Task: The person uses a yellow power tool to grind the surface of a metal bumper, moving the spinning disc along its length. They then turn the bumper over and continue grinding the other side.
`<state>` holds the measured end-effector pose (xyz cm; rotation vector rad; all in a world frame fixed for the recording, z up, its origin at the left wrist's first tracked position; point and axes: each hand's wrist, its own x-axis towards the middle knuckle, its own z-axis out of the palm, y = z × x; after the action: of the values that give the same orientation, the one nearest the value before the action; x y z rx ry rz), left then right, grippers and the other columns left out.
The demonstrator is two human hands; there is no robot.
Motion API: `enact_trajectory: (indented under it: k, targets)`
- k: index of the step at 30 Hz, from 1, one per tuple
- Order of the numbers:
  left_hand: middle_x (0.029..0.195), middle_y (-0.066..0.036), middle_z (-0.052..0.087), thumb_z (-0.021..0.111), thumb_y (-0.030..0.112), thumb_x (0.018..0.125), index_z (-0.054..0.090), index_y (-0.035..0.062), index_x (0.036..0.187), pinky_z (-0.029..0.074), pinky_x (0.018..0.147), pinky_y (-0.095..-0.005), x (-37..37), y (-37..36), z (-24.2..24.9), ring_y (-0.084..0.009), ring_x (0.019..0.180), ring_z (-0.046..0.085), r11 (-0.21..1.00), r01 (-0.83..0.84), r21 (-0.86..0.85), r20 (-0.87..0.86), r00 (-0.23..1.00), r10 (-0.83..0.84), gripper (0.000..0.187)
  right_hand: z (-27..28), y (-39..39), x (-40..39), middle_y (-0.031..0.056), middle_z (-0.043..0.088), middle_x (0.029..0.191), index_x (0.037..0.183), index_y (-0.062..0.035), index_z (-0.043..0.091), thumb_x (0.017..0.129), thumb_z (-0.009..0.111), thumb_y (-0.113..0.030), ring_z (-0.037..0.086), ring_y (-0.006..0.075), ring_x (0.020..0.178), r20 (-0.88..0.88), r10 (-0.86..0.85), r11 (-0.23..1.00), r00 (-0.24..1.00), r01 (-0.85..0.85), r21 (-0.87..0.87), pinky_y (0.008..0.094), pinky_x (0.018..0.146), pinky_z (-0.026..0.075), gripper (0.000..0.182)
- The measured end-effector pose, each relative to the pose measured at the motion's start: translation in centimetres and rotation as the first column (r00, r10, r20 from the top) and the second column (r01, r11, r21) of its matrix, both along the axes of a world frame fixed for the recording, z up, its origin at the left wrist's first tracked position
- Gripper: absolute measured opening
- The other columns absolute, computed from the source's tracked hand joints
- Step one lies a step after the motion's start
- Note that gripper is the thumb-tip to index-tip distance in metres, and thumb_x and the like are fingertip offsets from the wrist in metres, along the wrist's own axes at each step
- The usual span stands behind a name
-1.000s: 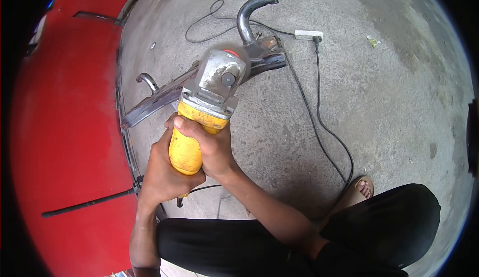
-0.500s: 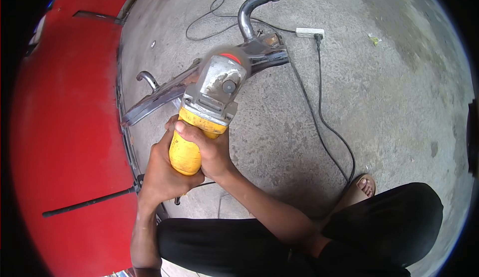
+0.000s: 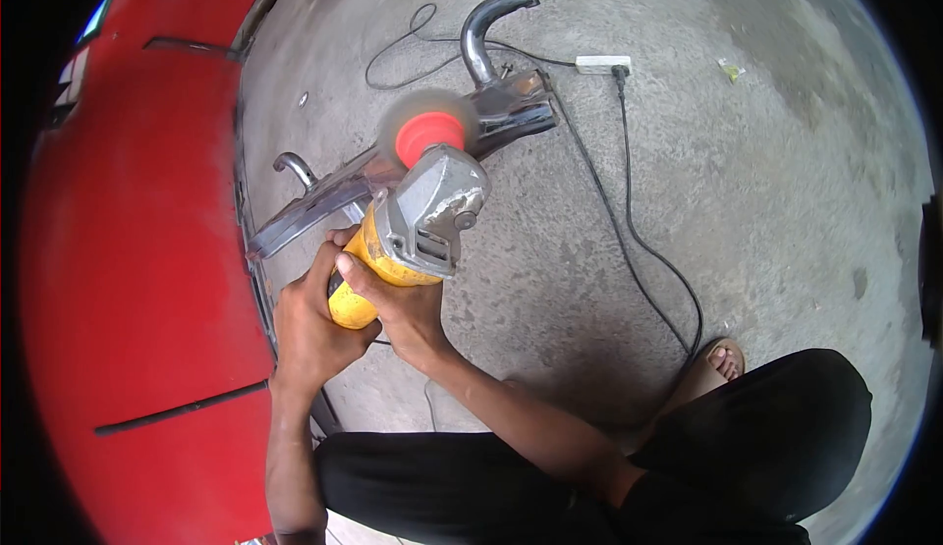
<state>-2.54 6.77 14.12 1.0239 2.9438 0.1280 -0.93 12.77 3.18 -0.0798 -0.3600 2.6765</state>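
i have the left hand and right hand wrapped tightly around a yellow-bodied, silver-headed angle grinder, left of centre. above them, its grey, red-centred round disc, blurred as if spinning, overlaps the long, grey tubular metal frame slanting across the upper middle; i can't tell if they touch. i judge grinding is in hand; the next move calls for steady, two-handed angle control. farther, upper right, lies a white plastic power strip.

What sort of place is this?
Probably a small metalworking or repair workshop, though I can't be sure: a yellow angle grinder with a blurred disc is held over a metal frame, and a power strip lies on rough concrete floor.
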Motion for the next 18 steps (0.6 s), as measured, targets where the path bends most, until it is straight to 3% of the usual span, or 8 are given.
enact_trajectory:
  k: [5, 18]
  targets:
    - [0.097, -0.022, 0.075, 0.087, 0.009, 0.069, 0.059, 0.0105, 0.134, 0.059, 0.073, -0.0479, -0.3, -0.3, -0.4, -0.0444, 0.090, 0.073, 0.999, 0.015, -0.039, -0.092, 0.996, -0.019, 0.071, -0.5, -0.3, -0.2, 0.0111, 0.070, 0.121, 0.135, -0.0020, 0.055, 0.095, 0.077, -0.005, 0.068, 0.0225, 0.120, -0.050, 0.041, 0.998, 0.998, -0.043, -0.053, 0.0381, 0.107, 0.054, 0.046]
    - [0.101, -0.022, 0.075, 0.082, 0.003, 0.071, 0.060, 0.0099, 0.133, 0.059, 0.074, -0.0482, -0.3, 0.1, -0.6, -0.0444, 0.093, 0.073, 0.999, -0.016, -0.049, -0.091, 0.996, 0.011, 0.066, -1.8, -0.2, -0.9, 0.0110, 0.067, 0.126, 0.136, -0.0046, 0.051, 0.093, 0.076, -0.005, 0.062, 0.0252, 0.129, -0.201, 0.028, 0.993, 0.979, -0.051, -0.109, 0.0432, 0.115, 0.046, 0.050]
